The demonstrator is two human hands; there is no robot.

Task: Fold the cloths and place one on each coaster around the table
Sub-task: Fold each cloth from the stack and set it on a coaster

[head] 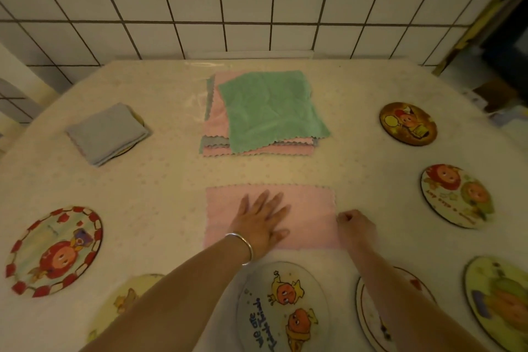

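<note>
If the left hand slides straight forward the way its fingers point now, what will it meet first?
Probably the stack of cloths, topped by the green cloth. The left hand lies flat on the pink cloth, fingers pointing away and slightly right; beyond that cloth's far edge only bare table lies between.

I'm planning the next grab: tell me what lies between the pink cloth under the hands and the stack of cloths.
Only bare tablecloth, as the head view shows. The pink cloth and the stack lie apart, with nothing in that strip.

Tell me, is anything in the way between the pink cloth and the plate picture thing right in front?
Nothing visible blocks it. The pink cloth lies just beyond the nearest coaster, with only bare tablecloth between. The left hand presses flat on the cloth; the right hand pinches its right edge.
</note>
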